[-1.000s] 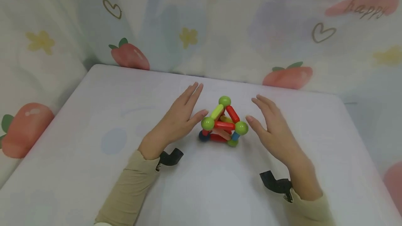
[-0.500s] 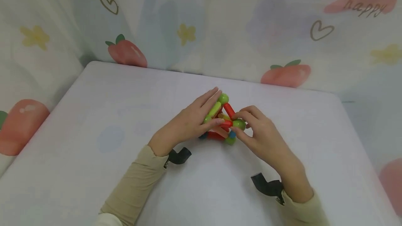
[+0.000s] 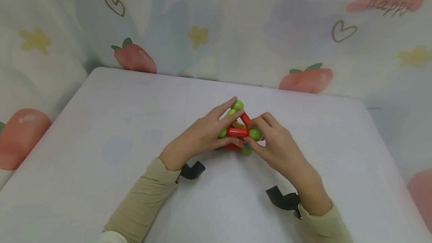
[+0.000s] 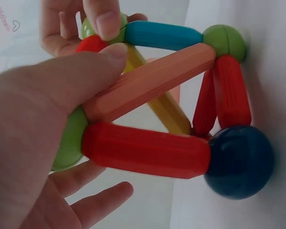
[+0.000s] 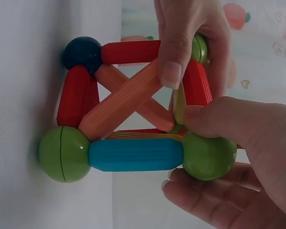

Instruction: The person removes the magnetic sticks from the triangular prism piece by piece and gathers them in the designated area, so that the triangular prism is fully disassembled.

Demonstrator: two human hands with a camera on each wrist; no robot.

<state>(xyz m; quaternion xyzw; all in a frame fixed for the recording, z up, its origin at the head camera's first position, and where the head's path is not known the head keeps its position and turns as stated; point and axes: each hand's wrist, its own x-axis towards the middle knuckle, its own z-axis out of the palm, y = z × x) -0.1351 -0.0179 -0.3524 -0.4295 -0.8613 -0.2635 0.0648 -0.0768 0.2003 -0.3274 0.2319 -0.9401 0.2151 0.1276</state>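
Note:
A stick-and-ball building toy (image 3: 237, 132) stands on the white table in the head view, its coloured rods joined by balls. My left hand (image 3: 199, 134) grips its left side, thumb along the salmon rod (image 4: 152, 81) and fingers behind the near-left green ball (image 4: 70, 145). With thumb and fingers, my right hand (image 3: 280, 143) holds the near-right green ball (image 5: 209, 155), above one end of the blue rod (image 5: 136, 154). Low down, a dark blue ball (image 4: 240, 162) rests at the table. The far green ball (image 3: 237, 105) shows beside my left fingertips. Hands hide some joints.
The white tabletop (image 3: 135, 183) surrounds the toy. Behind it hangs a cloth backdrop (image 3: 243, 29) printed with fruit, flowers and writing. Black curved mounts (image 3: 285, 200) sit at both wrists, near the sleeves.
Both hands have come inward from either side of the toy and taken hold of it. Since half a second ago, the left fingers have spread and its thumb has shifted lower. The toy stays nearly in place.

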